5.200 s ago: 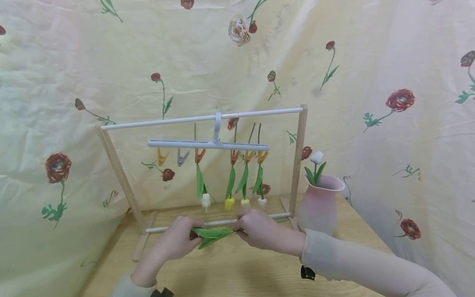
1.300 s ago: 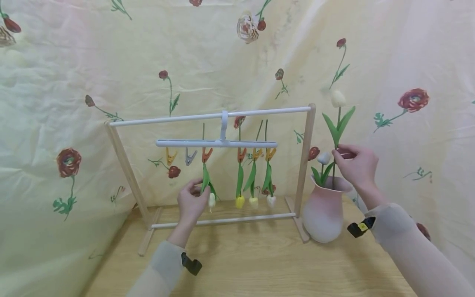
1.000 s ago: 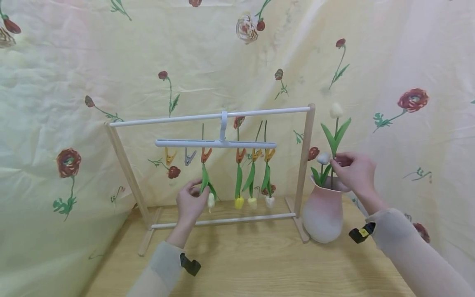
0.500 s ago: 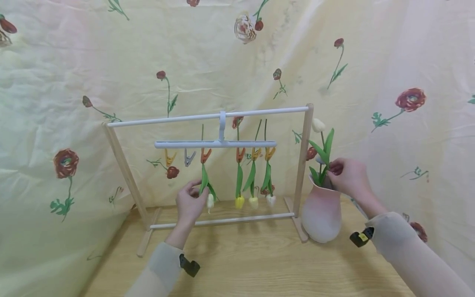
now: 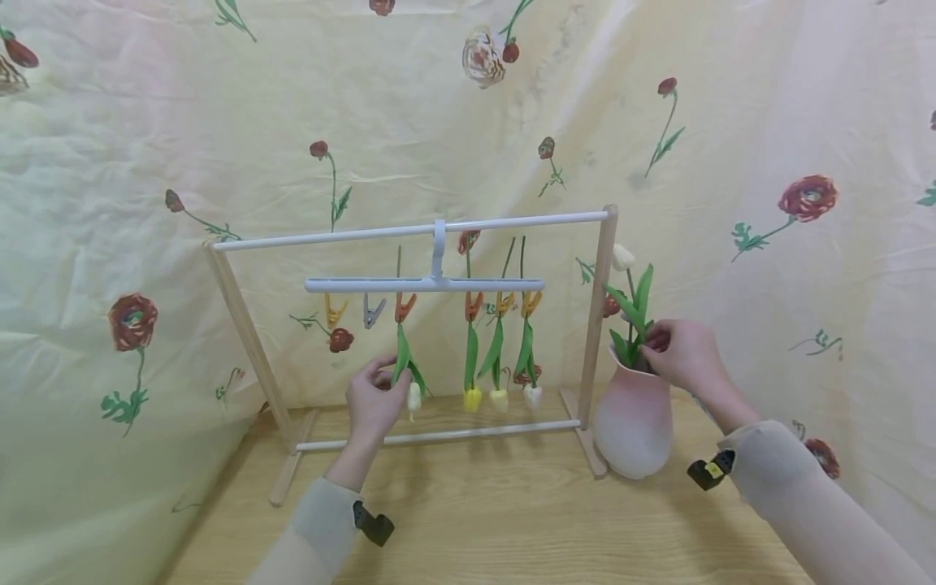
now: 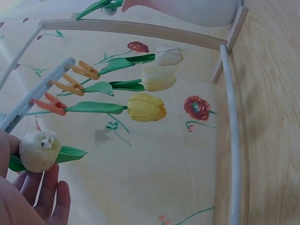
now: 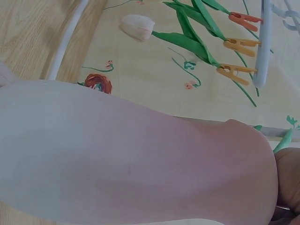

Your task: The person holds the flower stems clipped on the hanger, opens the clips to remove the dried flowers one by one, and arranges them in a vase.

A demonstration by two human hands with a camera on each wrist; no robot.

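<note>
At the vase mouth in the head view, my right hand (image 5: 686,353) pinches a white tulip (image 5: 623,257) low among its leaves. That tulip stands bloom up, leaning left, its stem going into the pink and white vase (image 5: 633,431). My left hand (image 5: 374,402) pinches the leaves of another white tulip (image 5: 413,396), which hangs bloom down from an orange clip (image 5: 405,307) on the pale blue hanger (image 5: 351,285). In the left wrist view this white bloom (image 6: 40,152) faces the camera above the fingers. The vase (image 7: 140,154) hides most of the right hand (image 7: 288,178) in the right wrist view.
A yellow tulip (image 5: 472,398) and two paler ones hang from clips farther right. A yellow clip (image 5: 335,310) and a grey clip (image 5: 374,310) hang at the left. The rack's wooden post (image 5: 598,325) stands close beside the vase on the wooden table (image 5: 497,512).
From low before the rack, the right hand has brought its tulip to the vase and lowered it in, the bloom tipping left. The left hand has moved to the hanging white tulip.
</note>
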